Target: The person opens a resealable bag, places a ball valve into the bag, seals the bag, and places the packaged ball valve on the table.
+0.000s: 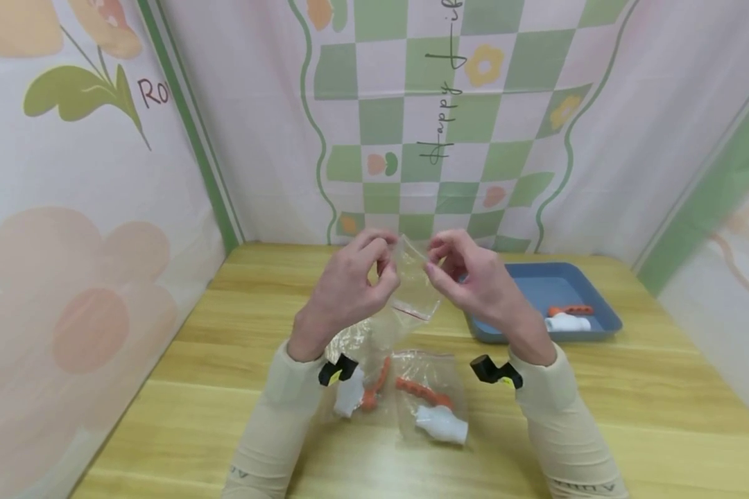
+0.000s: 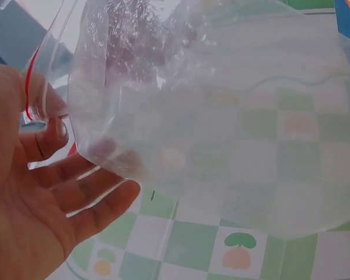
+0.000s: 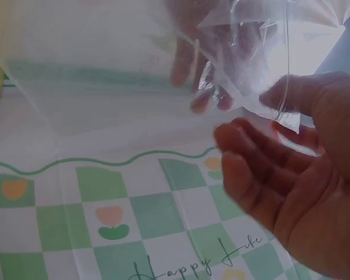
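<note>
Both hands hold up a thin clear zip bag (image 1: 415, 274) above the far part of the table. My left hand (image 1: 349, 284) pinches one side of it between thumb and index finger, near a red zip line in the left wrist view; the other fingers (image 2: 96, 195) spread along the plastic. On the opposite side, my right hand (image 1: 477, 281) pinches the bag's edge with the thumb (image 3: 297, 96) and index finger. In both wrist views the bag (image 2: 221, 128) hangs wide and see-through, with nothing showing inside.
Nearer on the wooden table (image 1: 649, 402) lie two clear bags, each containing a white plastic fitting (image 1: 441, 424) and an orange handle-like piece (image 1: 421, 391). A blue tray (image 1: 537, 277) at right holds another white fitting (image 1: 566, 323) and orange piece (image 1: 577, 310). Printed curtains stand behind.
</note>
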